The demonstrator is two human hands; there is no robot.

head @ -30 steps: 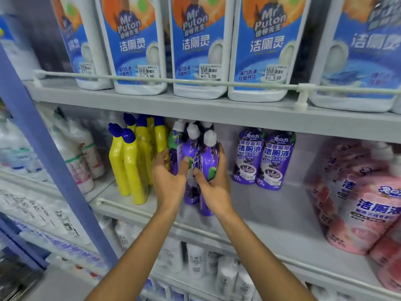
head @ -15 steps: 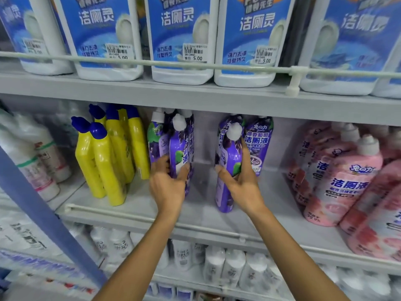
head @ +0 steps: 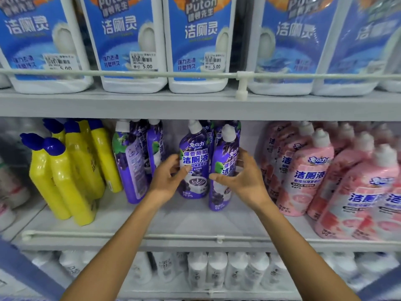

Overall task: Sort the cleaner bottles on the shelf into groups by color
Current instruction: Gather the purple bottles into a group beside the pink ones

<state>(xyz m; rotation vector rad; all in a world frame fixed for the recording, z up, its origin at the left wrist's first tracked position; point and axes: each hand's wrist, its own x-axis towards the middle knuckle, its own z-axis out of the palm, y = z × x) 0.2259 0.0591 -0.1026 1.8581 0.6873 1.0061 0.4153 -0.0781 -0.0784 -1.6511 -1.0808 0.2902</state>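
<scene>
Upright bottles (head: 193,148): yellow, purple, pink

Blue-labelled jugs (head: 134,40) stand behind a white rail (head: 130,73); small white bottles (head: 217,270) crowd below.

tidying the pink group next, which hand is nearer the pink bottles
Right. The right hand holds the front purple bottle just left of the pink bottles; the left hand holds the rear purple bottle farther left.

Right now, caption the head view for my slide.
Left hand grips one purple bottle, right hand the nearer purple bottle, between yellow bottles and pink bottles.
</scene>
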